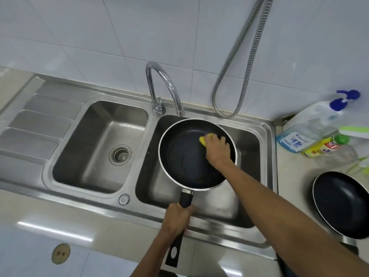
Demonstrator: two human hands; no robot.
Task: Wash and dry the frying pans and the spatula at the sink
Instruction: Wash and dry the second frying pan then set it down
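The frying pan [185,156] was held over the right basin of the sink [267,136]. Its handle [186,198] reached past the sink's near edge, and the left hand [177,218] was wrapped round it there. The right hand [217,150], fingers curled over a yellow sponge [202,141], pressed it inside the pan. A second pan [343,204] sat right of the sink.

A kitchen, household in scale, seen at the washing-up corner. A steel double sink [99,208] with a ribbed draining board [40,124] is set into a pale counter [293,176] against a white tiled wall [99,37]. A curved chrome tap [159,76] stands between the bowls. To the right are cleaning supplies: a spray bottle [311,124] and a yellow bottle [319,147] with a green cap. Cookware is here too: a frying pan [183,152] with a yellow sponge [202,141] in it over the right bowl, and a second pan [343,204] on the counter.
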